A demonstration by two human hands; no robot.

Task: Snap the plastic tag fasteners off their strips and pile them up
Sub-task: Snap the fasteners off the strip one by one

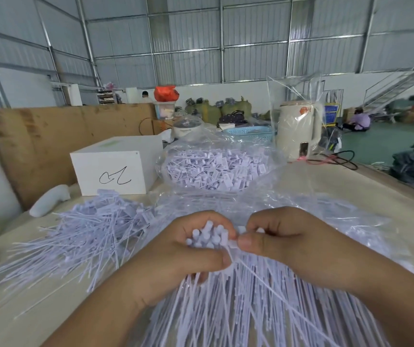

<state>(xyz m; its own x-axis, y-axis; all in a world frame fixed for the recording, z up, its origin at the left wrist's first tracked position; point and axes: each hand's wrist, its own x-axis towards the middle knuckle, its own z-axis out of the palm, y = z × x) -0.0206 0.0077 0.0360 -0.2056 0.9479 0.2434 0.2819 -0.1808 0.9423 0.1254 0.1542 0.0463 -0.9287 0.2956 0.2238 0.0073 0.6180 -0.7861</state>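
White fasteners (208,236) bunched in left hand (176,251) — right hand (276,236) pinches one; box (115,169) scrawl illegible.

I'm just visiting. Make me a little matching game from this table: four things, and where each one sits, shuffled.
Things:
1. white box
2. loose pile of fasteners
3. kettle
4. bundle of fasteners

Places:
A. far right, under clear plastic
B. held in both hands
C. on the table, left of the hands
D. behind the left pile

Pairs: 1-D, 2-C, 3-A, 4-B

The fasteners' tails (226,321) run off the bottom edge; the distant seated person (360,121) is blurred
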